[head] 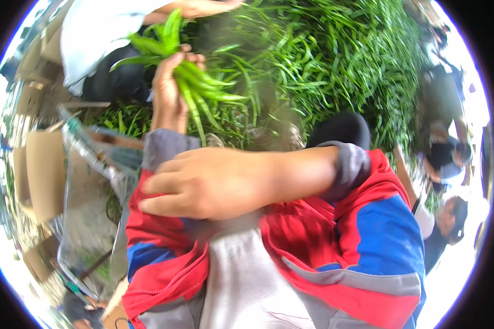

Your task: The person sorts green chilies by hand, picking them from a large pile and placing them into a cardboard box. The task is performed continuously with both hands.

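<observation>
A bunch of long green chili peppers (pixel 195 82) is gripped in my left hand (pixel 168 82), at the upper left, with tips fanning out on both sides of the fist. My right hand (pixel 206 185), blurred, reaches across my body to the left, back upward, over my left forearm's red sleeve. Its fingers are partly curled, and whether they hold anything is hidden. Beyond my hands lies a large heap of long green peppers (pixel 337 61), with more of them around my shoes.
Another person in a white top (pixel 99 37) reaches in at the upper left. Cardboard boxes (pixel 45 172) and a clear plastic bag (pixel 90 230) stand on the left. A black rounded object (pixel 341 129) borders the heap. Several people sit along the right, including one with a cap (pixel 457 214).
</observation>
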Demonstrator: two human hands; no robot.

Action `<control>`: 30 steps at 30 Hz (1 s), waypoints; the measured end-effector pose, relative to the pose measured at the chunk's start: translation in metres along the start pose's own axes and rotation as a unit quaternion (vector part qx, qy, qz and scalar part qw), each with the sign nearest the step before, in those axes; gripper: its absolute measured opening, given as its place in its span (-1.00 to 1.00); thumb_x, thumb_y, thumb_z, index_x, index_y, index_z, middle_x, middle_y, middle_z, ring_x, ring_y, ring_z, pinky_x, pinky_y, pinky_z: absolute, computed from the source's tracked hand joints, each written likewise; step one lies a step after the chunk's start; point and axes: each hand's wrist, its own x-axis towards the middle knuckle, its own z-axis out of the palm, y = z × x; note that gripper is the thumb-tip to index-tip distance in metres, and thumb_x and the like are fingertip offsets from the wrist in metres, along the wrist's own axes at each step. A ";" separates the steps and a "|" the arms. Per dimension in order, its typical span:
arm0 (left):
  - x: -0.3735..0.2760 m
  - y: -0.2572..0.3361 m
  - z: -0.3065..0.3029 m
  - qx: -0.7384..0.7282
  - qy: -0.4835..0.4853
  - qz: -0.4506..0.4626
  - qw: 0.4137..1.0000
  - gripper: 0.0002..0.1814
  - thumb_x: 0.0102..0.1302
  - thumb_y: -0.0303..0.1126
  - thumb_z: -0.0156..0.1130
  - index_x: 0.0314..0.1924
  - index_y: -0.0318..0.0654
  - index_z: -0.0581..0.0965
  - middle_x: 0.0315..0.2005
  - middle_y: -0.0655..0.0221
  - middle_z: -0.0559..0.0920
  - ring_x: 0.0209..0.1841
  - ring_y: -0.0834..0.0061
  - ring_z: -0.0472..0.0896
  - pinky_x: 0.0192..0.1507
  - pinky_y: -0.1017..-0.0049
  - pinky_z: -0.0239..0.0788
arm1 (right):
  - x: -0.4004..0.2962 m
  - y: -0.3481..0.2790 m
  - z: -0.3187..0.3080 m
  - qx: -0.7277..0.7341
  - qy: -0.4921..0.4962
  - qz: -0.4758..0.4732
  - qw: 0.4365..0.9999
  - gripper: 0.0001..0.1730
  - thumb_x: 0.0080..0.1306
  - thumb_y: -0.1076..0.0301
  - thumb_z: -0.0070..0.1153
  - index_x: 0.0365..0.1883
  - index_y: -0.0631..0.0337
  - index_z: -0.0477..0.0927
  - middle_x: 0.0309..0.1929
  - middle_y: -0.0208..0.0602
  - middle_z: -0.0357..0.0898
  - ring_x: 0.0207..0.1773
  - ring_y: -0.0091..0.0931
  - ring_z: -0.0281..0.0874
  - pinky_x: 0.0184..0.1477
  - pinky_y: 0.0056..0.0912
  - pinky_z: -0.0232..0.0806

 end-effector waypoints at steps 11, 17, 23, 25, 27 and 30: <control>0.003 -0.039 0.031 0.167 0.055 -0.111 0.978 -0.66 0.22 -0.33 0.14 -0.02 -0.23 0.36 -0.39 0.47 0.45 -0.35 0.58 0.42 -0.29 0.57 0.32 | -0.395 0.066 -0.099 -0.095 0.440 0.668 0.593 -0.75 0.23 0.42 0.08 -0.14 0.31 0.56 -0.41 -0.39 0.58 -0.39 -0.67 0.45 -0.28 -0.59 0.33; 0.016 -0.065 0.032 0.263 0.073 -0.145 0.951 -0.49 0.15 -0.33 0.15 0.09 -0.30 0.28 -0.39 0.44 0.40 -0.38 0.60 0.38 -0.31 0.57 0.31 | -0.516 0.150 -0.029 -0.051 0.344 0.797 0.494 -0.66 0.09 0.27 0.19 -0.19 0.25 0.60 -0.32 -0.25 0.63 -0.27 -0.39 0.58 -0.16 -0.37 0.40; 0.040 -0.089 0.031 0.242 0.065 -0.199 0.948 -0.48 0.16 -0.36 0.15 0.10 -0.34 0.25 -0.39 0.43 0.39 -0.38 0.57 0.38 -0.32 0.57 0.34 | -0.568 0.228 0.012 -0.336 0.194 0.782 0.487 -0.57 0.08 0.22 0.22 -0.07 0.14 0.55 0.15 -0.18 0.41 0.25 -0.26 0.25 0.17 -0.26 0.22; 0.047 -0.097 0.025 0.249 0.072 -0.216 0.941 -0.49 0.17 -0.36 0.13 0.10 -0.34 0.24 -0.40 0.42 0.38 -0.39 0.57 0.37 -0.33 0.57 0.33 | -0.581 0.237 0.023 -0.374 0.099 0.773 0.503 -0.68 0.21 0.24 0.07 -0.08 0.11 0.48 0.01 -0.21 0.46 0.18 -0.25 0.29 0.17 -0.20 0.19; 0.050 -0.099 0.025 0.261 0.084 -0.229 0.934 -0.48 0.16 -0.37 0.13 0.10 -0.34 0.22 -0.41 0.42 0.37 -0.39 0.57 0.37 -0.33 0.57 0.33 | -0.555 0.251 0.013 -0.205 0.093 0.786 0.576 -0.76 0.24 0.27 -0.01 -0.15 0.14 0.45 -0.22 -0.15 0.53 -0.06 -0.18 0.47 0.03 -0.17 0.29; 0.058 -0.102 0.015 0.240 0.097 -0.243 0.935 -0.49 0.16 -0.40 0.14 0.07 -0.32 0.20 -0.43 0.42 0.37 -0.41 0.57 0.38 -0.35 0.57 0.33 | -0.493 0.210 -0.005 -0.177 0.319 0.682 0.634 -0.78 0.17 0.38 0.07 -0.21 0.19 0.41 -0.32 -0.03 0.52 -0.23 -0.08 0.50 -0.20 -0.15 0.36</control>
